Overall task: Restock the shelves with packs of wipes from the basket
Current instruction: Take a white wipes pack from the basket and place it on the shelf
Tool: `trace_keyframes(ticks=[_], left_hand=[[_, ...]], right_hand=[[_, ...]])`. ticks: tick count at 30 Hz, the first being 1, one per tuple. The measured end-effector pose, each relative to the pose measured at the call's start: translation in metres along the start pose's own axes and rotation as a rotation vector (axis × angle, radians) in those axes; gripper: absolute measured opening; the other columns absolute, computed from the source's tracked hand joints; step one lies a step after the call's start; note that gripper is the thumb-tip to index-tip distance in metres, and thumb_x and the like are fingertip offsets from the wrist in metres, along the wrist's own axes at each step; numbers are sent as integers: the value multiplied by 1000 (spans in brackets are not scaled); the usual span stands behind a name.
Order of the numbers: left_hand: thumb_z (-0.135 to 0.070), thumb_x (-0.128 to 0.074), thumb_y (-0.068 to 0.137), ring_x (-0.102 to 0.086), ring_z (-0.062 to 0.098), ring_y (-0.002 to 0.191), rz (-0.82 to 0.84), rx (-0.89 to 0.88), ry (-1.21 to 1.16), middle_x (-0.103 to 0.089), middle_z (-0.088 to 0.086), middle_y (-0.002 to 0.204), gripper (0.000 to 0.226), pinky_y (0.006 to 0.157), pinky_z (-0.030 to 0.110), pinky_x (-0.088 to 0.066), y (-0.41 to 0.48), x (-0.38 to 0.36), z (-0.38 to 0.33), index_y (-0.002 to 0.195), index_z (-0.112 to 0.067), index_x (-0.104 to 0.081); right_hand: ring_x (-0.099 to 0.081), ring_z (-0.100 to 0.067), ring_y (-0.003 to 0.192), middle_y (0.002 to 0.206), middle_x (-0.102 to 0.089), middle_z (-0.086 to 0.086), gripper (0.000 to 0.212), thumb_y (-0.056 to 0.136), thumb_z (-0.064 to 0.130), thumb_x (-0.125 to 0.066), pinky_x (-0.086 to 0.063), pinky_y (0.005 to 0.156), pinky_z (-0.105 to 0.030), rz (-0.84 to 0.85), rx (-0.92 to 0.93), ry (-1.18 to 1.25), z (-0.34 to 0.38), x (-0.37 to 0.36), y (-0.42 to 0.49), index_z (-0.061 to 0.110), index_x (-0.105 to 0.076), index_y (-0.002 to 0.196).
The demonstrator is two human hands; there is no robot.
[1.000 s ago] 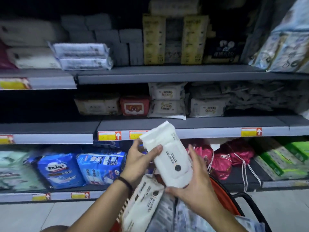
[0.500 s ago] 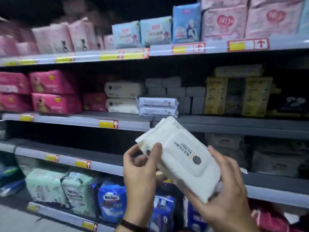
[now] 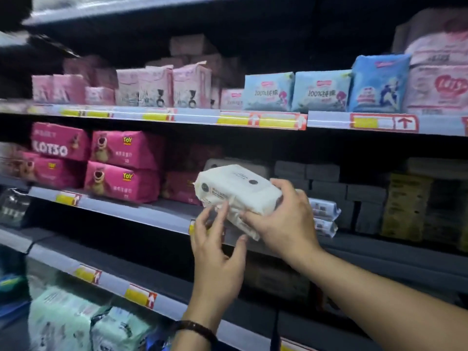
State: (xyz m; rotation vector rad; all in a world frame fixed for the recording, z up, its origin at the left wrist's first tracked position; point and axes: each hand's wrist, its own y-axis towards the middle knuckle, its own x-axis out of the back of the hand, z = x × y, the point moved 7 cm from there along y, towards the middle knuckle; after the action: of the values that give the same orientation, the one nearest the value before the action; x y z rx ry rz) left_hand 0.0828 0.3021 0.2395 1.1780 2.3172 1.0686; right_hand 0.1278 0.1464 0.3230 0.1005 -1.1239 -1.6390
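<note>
A white pack of wipes (image 3: 238, 191) with a flip lid lies nearly flat in the air, just in front of the middle shelf (image 3: 152, 214). My right hand (image 3: 283, 221) grips its right end and underside. My left hand (image 3: 215, 249) is below its left end, fingertips touching the crumpled bottom edge, fingers spread. Behind the pack, at the back of the same shelf, sits a similar white pack (image 3: 253, 168). The basket is out of view.
Pink Lotso packs (image 3: 121, 171) fill the middle shelf on the left. Small white-blue packs (image 3: 325, 216) and grey blocks (image 3: 329, 183) lie to the right. Pink and blue packs line the upper shelf (image 3: 253, 120). Pale green packs (image 3: 76, 323) sit low on the left.
The view has swung up from the basket to the shelves. The pack has risen and tipped flat toward the middle shelf, and my left hand has slid from its side to beneath it.
</note>
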Motion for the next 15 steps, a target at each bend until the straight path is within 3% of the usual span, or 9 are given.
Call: trace_keyframes(ticks=[3,6,8,10,15], left_hand=[[-27,-78,90,-23,6,154,38,99,40,-23,-25,165,91,124,40,-27,2,-11,29,162,-45,-26],[-46,-73,85,-18,10,154,100,208,144,-4,-33,170,99,116,48,-26,1,-21,46,163,-51,-13],[-54,-64,78,-12,6,155,126,223,136,7,-35,169,103,117,48,-22,3,-26,49,163,-53,-7],[-51,-65,81,-3,3,156,153,246,102,15,-36,168,103,120,50,-17,4,-32,48,161,-55,-1],[-45,-71,93,-1,-1,158,192,265,101,13,-33,170,100,122,56,-18,-2,-34,48,163,-53,0]], right_hand=[[-51,-15,114,121,-39,3,82,67,68,-81,-46,99,-27,95,7,-132,4,-35,19,35,-55,138],[-46,-34,124,128,-44,-8,69,80,80,-54,-44,104,-47,109,-67,-458,2,-59,23,33,-58,129],[-45,-37,121,127,-50,-12,68,83,82,-43,-39,100,-51,64,-56,-592,6,-63,22,30,-57,126],[-44,-38,121,128,-50,-14,70,86,82,-42,-39,100,-51,70,-36,-579,5,-66,23,26,-55,126],[-37,-39,132,139,-37,-13,85,86,86,-45,-37,108,-52,337,-53,-526,-3,-67,24,22,-41,142]])
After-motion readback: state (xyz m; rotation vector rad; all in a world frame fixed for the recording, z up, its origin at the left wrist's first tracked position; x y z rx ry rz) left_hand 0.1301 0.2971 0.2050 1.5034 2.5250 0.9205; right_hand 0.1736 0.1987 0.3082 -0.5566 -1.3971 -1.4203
